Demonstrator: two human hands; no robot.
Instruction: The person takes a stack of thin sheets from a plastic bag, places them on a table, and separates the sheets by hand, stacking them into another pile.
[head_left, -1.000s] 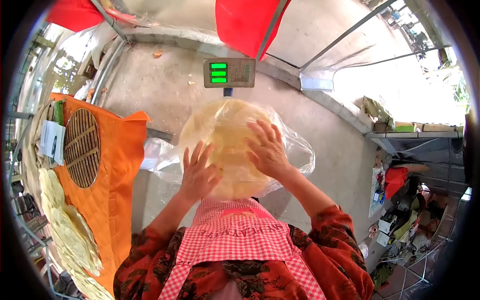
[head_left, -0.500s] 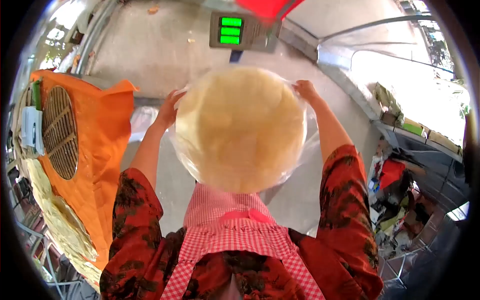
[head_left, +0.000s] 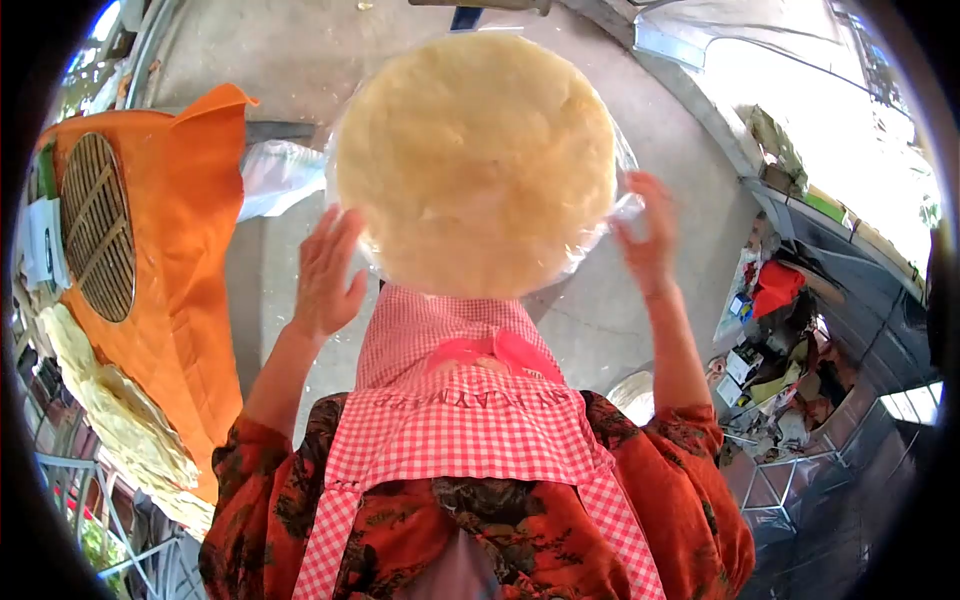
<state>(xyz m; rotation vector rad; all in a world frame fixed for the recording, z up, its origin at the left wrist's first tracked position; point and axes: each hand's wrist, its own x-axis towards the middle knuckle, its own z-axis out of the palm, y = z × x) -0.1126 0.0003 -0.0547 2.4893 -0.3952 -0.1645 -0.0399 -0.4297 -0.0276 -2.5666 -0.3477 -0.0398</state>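
Note:
A large, round stack of pale yellow flatbread (head_left: pixel 475 170) lies in front of me inside a clear plastic bag (head_left: pixel 627 160). What bears it underneath is hidden. My left hand (head_left: pixel 330 270) is open beside the stack's lower left edge, its fingers stretched and the thumb apart, holding nothing. On the other side, my right hand (head_left: pixel 650 235) is raised at the bag's right edge with its fingers apart and slightly blurred. Its thumb is close to the loose plastic; whether it touches I cannot tell.
At left, an orange cloth (head_left: pixel 190 270) carries a round slatted rack (head_left: pixel 97 228). More pale flat sheets (head_left: pixel 120 410) lie nearer me. A whitish plastic bag (head_left: pixel 280 178) hangs beside the cloth. The lower edge of a scale (head_left: pixel 480 5) shows at the top. Clutter (head_left: pixel 780 370) fills the right.
Both hands have let go of the bag's upper edges and come down beside the stack. The stack appears higher in view, and the scale's green display has left the frame at the top.

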